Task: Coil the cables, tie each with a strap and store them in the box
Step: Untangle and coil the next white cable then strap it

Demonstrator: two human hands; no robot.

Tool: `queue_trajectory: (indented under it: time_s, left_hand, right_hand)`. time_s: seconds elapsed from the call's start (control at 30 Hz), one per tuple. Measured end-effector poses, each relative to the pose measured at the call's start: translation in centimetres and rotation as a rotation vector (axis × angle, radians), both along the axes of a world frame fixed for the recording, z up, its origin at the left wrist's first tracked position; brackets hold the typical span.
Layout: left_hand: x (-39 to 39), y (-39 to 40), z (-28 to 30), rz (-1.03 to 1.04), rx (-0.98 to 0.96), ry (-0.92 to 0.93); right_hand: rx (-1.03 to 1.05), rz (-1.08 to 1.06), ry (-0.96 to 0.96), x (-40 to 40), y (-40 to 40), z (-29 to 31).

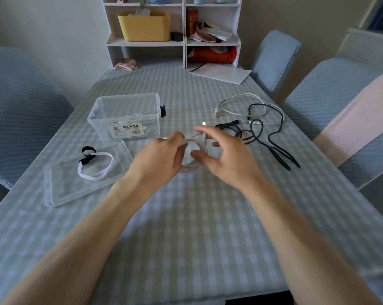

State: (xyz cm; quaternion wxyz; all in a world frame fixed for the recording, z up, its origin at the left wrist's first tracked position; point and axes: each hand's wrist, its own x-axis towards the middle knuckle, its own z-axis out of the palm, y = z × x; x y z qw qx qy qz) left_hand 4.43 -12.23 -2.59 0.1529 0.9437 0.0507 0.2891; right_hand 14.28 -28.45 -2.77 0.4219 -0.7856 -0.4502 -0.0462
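Left hand: the left hand sits at frame centre, fingers curled round the left side of a white cable coil.
Right hand: the right hand grips the coil's right side, thumb under, fingers arched over; a bright connector tip pokes up just above its fingertips.
Coil: held between both hands just above the checked tablecloth, blurred.
Box: the clear plastic box stands left of centre, open, with pale cable visible inside through the wall.
Label: a white sticker on the box front carries Chinese characters; the small print is unreadable.
Lid: the clear lid lies flat at lower left of the box, bearing a white strap loop and a black strap.
Loose cables: a white cable and dark cables sprawl right of centre, overlapping, just beyond the right hand.
Beyond: a white shelf unit at the top holds a yellow bin and a red can; papers lie at the far table edge.
Chairs: blue-covered chairs flank the table.
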Motion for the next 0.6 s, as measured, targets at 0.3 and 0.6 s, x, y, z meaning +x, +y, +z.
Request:
queue_trajectory:
  time_s: [0.3,0.6]
  left_hand:
    - [0.0,-0.5,-0.2,-0.062,-0.168,-0.038]
    - [0.3,-0.2,-0.3,0.270,-0.652,0.121]
  right_hand:
    - [0.112,-0.036,0.181,-0.4,0.3,0.4]
    - [0.311,-0.242,0.703,0.5,0.4,0.3]
